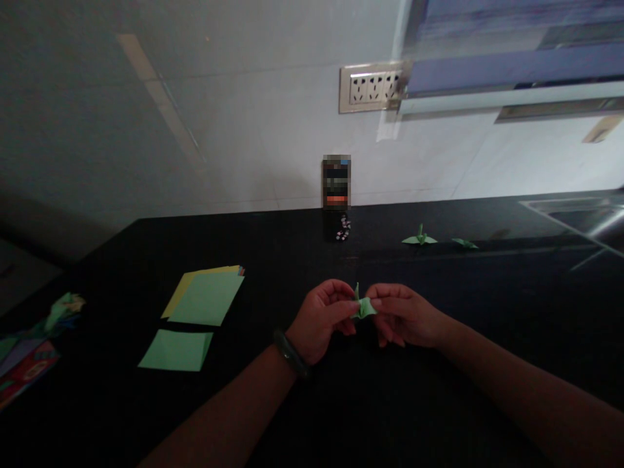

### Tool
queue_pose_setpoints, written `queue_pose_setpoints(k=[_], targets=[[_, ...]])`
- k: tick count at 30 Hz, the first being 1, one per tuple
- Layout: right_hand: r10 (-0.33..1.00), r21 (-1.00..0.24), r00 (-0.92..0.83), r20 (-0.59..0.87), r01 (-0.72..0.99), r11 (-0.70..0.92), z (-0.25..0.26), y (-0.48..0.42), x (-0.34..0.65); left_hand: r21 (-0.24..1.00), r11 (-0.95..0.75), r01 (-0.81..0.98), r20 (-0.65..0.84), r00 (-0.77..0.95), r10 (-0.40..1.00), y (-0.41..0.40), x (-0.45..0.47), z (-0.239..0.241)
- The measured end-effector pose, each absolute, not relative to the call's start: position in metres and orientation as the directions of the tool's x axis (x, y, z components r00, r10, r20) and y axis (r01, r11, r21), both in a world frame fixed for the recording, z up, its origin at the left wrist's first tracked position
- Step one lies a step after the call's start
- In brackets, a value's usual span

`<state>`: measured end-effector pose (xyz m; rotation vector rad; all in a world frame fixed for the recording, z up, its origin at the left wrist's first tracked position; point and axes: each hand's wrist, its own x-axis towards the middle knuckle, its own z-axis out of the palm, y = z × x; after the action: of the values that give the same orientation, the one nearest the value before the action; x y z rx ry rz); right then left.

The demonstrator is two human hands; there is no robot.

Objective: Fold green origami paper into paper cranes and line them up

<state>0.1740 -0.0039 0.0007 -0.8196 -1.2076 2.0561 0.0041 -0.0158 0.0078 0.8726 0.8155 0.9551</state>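
While two folded paper cranes (420,240) are sitting near the countertop's (277,250) back edge, left hand (319,318) and right hand (405,314) are pinching a seemingly near-complete third crane (365,308), green sheets (207,299) remaining leftward.

Matt paper forms the origami crane (366,307) and the sheet stack (207,299); the surface (273,260) looks smooth and glossy, the bangle (291,354) polished, the wall tiles (244,130) shiny.

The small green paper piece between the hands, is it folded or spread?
Folded: the small green paper piece, held by the left hand and right hand, shows a thin upright point.
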Motion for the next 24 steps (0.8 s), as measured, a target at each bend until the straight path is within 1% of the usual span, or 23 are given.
queue_pose_setpoints(k=[6,14,24], targets=[[0.760,-0.897,-0.622,-0.189,-0.205,-0.391,-0.0004,-0.0050,0.1742,0.868,0.377,-0.324,-0.240,0.390,0.889,-0.0156,0.0052,0.0111],[0.749,-0.895,-0.639,-0.175,-0.213,-0.391,0.0008,-0.0059,0.1739,0.857,0.409,-0.314,-0.246,0.447,0.860,-0.0148,0.0045,0.0087],[0.756,-0.887,-0.626,-0.192,-0.219,-0.406,0.0002,-0.0066,0.1732,0.852,0.420,-0.312,-0.255,0.451,0.855,-0.0141,0.0036,0.0093]])
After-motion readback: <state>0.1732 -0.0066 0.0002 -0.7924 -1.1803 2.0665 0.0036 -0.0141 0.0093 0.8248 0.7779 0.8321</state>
